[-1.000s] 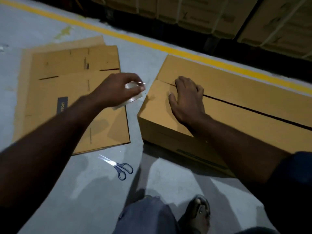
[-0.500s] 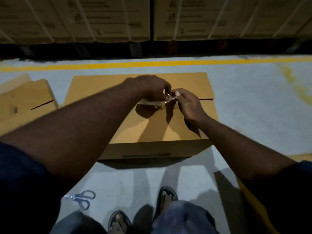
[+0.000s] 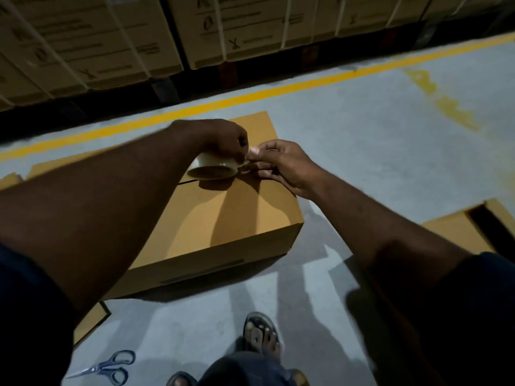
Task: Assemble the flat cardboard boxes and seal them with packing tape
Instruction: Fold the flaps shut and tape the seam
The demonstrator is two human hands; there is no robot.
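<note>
Packing tape roll (image 3: 213, 166) is being held over the cardboard box (image 3: 223, 218) seam at twelve o'clock; my left hand (image 3: 223, 137) is curling round its rim, my right hand (image 3: 278, 162) is pinching the loose end (image 3: 245, 163). I'm judging the roll light and stiff, the film clingy.

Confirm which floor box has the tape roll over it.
The assembled box in the centre: the left hand holds the tape roll above its seam, the right hand pinching at the roll. The flat cardboard and right-edge box lie apart.

The brown box (image 3: 223, 218) is sitting on the floor (image 3: 362, 151), flaps folded shut (dark slit between them), the pale tape roll (image 3: 213, 164) tilting just above it.
</note>
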